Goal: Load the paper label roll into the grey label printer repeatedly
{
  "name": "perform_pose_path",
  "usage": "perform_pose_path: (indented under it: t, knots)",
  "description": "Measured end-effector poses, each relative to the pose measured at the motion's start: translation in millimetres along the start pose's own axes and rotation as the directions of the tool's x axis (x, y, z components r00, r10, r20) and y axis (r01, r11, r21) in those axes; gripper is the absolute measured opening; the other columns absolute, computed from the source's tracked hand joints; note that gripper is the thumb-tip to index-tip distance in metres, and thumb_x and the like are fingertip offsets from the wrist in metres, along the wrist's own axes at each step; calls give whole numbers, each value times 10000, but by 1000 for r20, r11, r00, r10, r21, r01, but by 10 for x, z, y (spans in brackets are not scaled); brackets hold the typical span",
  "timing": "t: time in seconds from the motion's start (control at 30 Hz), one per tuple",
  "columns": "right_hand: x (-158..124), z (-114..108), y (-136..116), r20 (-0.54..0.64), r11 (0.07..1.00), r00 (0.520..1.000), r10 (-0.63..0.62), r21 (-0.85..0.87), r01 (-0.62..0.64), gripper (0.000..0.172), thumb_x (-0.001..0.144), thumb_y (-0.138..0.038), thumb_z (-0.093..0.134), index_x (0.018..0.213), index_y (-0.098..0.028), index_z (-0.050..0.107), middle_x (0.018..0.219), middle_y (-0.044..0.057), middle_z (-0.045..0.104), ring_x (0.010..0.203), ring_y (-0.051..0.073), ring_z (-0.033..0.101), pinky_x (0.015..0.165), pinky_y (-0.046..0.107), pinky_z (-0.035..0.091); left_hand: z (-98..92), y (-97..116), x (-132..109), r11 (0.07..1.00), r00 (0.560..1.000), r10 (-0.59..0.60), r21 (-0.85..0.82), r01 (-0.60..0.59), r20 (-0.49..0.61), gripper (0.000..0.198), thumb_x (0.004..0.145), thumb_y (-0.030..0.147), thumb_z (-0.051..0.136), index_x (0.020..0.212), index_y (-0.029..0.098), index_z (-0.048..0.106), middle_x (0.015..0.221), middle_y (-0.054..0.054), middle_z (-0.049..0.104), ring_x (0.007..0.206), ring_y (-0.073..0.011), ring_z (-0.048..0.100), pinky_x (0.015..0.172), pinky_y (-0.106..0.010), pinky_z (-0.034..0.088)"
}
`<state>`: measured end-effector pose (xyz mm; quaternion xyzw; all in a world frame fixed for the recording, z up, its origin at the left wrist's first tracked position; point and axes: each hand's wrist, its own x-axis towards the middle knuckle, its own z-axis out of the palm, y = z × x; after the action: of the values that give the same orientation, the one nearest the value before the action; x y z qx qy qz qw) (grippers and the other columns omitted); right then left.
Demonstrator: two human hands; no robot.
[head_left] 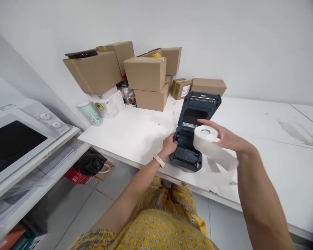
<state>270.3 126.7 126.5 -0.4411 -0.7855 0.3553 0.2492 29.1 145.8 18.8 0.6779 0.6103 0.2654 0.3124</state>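
A dark label printer [191,139] stands open on the white table [276,139], its lid [199,107] tipped back. My left hand [169,143] grips the printer's left side, fingers curled on its edge. My right hand [221,136] holds a white roll of label paper [207,139] just above the printer's right side. A loose strip of the paper [224,161] trails down from the roll toward the table's front edge.
Several cardboard boxes [146,74] are stacked against the wall behind the printer, with a mint tumbler [90,111] and a white carton [108,102] at their left. A microwave [18,135] sits on a shelf at far left. Bags [90,163] lie under the table.
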Motion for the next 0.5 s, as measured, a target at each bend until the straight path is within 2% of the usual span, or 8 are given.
perform_pose_path:
  t: [0.07, 0.13, 0.27, 0.37, 0.43, 0.5]
  knots:
    - [-192, -126, 39, -153, 995, 984, 90, 52, -83, 947, 677, -407, 779, 1514, -318, 346, 1497, 91, 480, 1226, 348, 590, 981, 443, 539, 12, -16, 6, 1000, 1000, 1, -16, -1, -10, 593, 800, 141, 475, 1379, 262, 531, 1320, -18, 665, 1197, -240, 626, 1046, -363, 465]
    - [-288, -166, 195, -283, 979, 938, 199, 106, -176, 932, 683, -414, 764, 1511, -337, 344, 1451, 101, 521, 1123, 346, 647, 882, 454, 582, 23, -29, 13, 1000, 1000, 0, -21, 0, -13, 591, 797, 142, 477, 1369, 277, 538, 1305, -9, 673, 1180, -240, 634, 1029, -365, 475]
    - [-265, -38, 711, -466, 955, 834, 295, 162, -247, 900, 677, -477, 736, 1483, -267, 396, 1340, 153, 594, 1067, 344, 665, 786, 452, 598, 36, -36, 20, 999, 1000, 11, -49, -12, -13, 588, 790, 125, 475, 1353, 279, 552, 1264, -6, 693, 1154, -229, 646, 1010, -357, 485]
    - [-205, 139, 1024, -499, 948, 806, 317, 150, -280, 906, 662, -483, 748, 1463, -225, 413, 1227, 156, 648, 1025, 318, 673, 773, 427, 601, 37, -37, 21, 998, 1000, 6, -63, -7, -17, 592, 792, 122, 478, 1361, 272, 550, 1274, -10, 689, 1166, -225, 640, 1022, -355, 478]
    - [-179, 261, 1153, -485, 948, 817, 313, 111, -297, 890, 673, -478, 745, 1453, -211, 409, 1157, 137, 671, 968, 281, 681, 776, 407, 598, 38, -40, 20, 998, 1000, 3, -66, -4, -15, 596, 796, 124, 483, 1370, 273, 544, 1285, -11, 683, 1178, -228, 634, 1032, -361, 473]
    - [-161, 375, 1235, -446, 954, 847, 288, 52, -297, 869, 706, -481, 722, 1457, -205, 381, 1133, 123, 675, 936, 249, 676, 785, 396, 591, 39, -47, 20, 998, 1000, 4, -67, -5, -14, 594, 798, 124, 485, 1368, 279, 545, 1282, -7, 685, 1179, -230, 634, 1035, -365, 471]
